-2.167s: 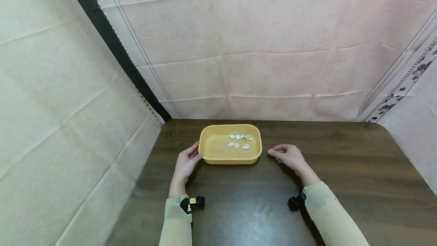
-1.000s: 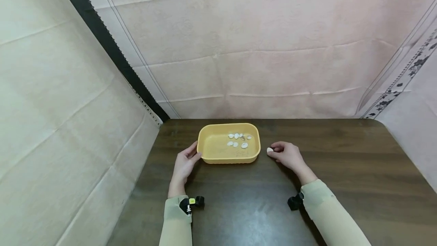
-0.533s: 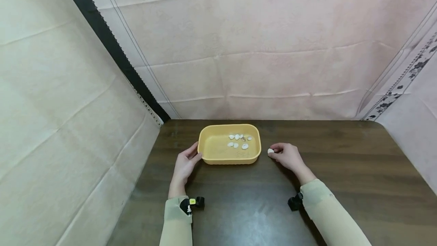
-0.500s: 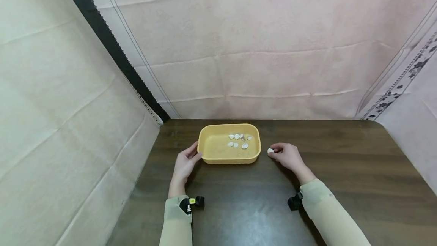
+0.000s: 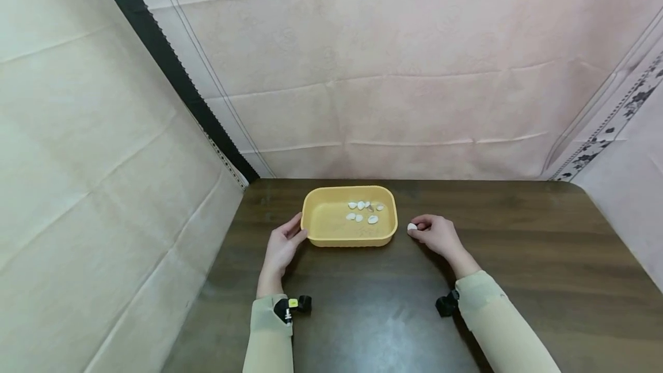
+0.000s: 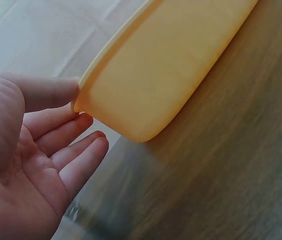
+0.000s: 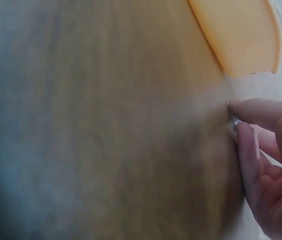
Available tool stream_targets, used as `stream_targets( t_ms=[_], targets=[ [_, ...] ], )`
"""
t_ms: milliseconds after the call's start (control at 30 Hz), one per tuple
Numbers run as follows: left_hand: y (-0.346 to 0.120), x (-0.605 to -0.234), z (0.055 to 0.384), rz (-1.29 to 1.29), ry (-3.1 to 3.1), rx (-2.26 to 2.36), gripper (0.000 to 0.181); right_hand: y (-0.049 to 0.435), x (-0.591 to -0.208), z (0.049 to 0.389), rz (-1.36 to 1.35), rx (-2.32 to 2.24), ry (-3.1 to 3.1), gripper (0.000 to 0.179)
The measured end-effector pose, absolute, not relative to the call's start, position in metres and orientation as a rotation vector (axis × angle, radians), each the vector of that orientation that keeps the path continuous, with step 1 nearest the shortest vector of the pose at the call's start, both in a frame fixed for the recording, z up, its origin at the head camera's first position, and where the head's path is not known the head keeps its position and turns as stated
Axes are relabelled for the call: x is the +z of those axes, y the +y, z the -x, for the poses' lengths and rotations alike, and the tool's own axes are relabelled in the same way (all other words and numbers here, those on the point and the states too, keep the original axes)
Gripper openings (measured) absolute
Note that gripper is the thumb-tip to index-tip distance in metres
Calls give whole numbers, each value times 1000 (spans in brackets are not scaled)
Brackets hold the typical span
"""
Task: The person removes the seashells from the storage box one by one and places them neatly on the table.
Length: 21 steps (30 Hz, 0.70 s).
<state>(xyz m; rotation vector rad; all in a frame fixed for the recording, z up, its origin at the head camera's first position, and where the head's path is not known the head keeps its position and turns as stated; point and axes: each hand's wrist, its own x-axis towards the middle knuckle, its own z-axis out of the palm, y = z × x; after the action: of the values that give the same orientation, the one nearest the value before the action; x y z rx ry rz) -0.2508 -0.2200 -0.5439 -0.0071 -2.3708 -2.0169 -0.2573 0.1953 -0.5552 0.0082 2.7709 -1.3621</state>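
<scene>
Pinched piece (image 5: 412, 226) now more exposed, pale pieces (image 5: 373, 220) inside yellow tray (image 5: 326, 221)

No text, brand or number can be read in any view. A small yellow label (image 5: 293, 303) is borne by the black device (image 5: 305, 304) at the left sleeve (image 5: 270, 327), but whatever is marked on it is too small to be made out.
</scene>
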Motion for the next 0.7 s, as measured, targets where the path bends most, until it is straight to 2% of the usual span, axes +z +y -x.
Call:
stream_targets(
  t_ms=[700],
  targets=[
    [-217,-542,251,-52,-2411,-1999,52,199,-550,256,-10,-1354,2730,33]
  ],
)
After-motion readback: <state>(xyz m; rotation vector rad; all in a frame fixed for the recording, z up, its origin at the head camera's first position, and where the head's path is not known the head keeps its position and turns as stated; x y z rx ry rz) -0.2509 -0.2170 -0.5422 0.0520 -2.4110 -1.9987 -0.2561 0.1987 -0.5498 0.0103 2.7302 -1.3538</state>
